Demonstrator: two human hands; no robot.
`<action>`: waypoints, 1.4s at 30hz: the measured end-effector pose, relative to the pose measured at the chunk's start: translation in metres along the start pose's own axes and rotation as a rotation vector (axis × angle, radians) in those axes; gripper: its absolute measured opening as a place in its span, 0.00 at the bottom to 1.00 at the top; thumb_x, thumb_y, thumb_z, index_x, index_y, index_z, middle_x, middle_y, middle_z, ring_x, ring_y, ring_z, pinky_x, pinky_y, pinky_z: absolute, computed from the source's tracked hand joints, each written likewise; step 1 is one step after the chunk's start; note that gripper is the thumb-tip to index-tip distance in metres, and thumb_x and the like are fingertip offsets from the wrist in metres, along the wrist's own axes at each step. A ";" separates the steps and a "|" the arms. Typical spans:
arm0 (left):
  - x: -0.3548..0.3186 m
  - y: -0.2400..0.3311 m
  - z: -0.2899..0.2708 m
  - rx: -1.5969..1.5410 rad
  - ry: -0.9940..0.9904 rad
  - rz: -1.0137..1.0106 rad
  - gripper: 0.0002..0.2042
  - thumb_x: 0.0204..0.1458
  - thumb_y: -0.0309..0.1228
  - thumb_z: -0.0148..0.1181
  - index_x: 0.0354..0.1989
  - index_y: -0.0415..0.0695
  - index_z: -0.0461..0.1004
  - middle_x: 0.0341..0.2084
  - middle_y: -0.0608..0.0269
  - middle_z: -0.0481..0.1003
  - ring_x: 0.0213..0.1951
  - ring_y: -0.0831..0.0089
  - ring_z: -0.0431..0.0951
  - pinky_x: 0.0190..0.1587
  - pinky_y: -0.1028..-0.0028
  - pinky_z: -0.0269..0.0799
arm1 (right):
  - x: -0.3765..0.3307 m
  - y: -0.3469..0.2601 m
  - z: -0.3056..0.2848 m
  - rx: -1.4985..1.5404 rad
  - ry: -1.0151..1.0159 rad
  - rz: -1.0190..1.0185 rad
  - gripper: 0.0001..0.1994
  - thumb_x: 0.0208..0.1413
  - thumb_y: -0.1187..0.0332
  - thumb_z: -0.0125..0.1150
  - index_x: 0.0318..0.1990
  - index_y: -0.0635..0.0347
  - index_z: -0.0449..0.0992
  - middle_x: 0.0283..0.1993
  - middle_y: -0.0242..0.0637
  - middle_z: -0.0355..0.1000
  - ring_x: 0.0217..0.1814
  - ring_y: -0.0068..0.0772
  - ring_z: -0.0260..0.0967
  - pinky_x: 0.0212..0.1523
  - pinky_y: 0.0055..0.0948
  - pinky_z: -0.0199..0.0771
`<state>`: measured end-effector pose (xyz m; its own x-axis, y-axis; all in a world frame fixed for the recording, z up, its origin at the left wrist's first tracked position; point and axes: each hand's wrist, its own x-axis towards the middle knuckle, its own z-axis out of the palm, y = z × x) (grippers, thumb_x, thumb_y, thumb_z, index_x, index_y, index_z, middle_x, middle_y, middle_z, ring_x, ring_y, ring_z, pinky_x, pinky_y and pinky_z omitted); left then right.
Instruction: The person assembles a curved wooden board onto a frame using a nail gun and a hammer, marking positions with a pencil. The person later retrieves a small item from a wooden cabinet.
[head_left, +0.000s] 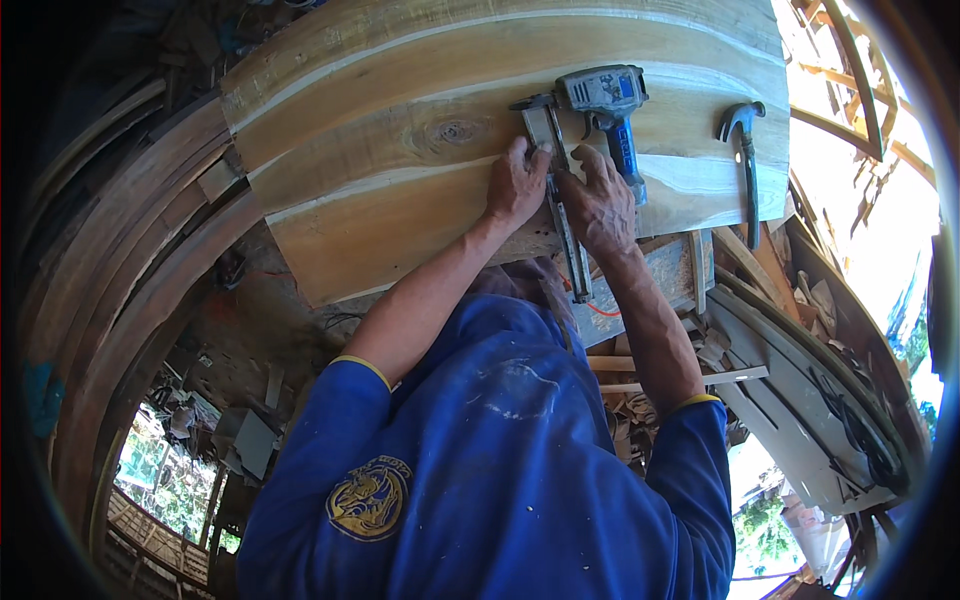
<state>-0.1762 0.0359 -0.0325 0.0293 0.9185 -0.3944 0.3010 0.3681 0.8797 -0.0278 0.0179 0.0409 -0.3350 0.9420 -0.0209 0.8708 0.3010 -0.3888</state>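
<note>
A nail gun (603,92) with a grey body and a blue grip lies on its side on a wide wooden panel (370,235). Its long metal magazine (575,250) extends toward me past the panel's near edge. My left hand (519,183) pinches the magazine from the left side, close to the gun's nose. From the right, my right hand (600,205) closes on the same magazine with bent fingers, beside the blue grip. Whether small nails sit between the fingers is too fine to make out. A claw hammer (745,170) rests on the panel to the right.
Curved wooden boards (130,235) are stacked at the left. Below the panel's right part stands a blue-grey worn surface (665,285), with an orange hose (603,312) nearby. Wood offcuts and a pale panel (790,410) lie at the lower right.
</note>
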 end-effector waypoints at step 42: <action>0.004 -0.025 -0.010 -0.534 -0.388 0.017 0.21 0.59 0.26 0.57 0.59 0.36 0.63 0.49 0.53 0.76 0.50 0.67 0.79 0.47 0.65 0.82 | 0.030 0.022 0.002 -0.103 -0.078 -0.368 0.14 0.52 0.69 0.58 0.46 0.64 0.75 0.51 0.41 0.66 0.55 0.40 0.68 0.47 0.36 0.70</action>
<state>-0.1932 0.0319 -0.0537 0.4012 0.8428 -0.3588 -0.2134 0.4669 0.8582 -0.0197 0.0529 0.0304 -0.6545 0.7554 0.0316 0.7176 0.6338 -0.2888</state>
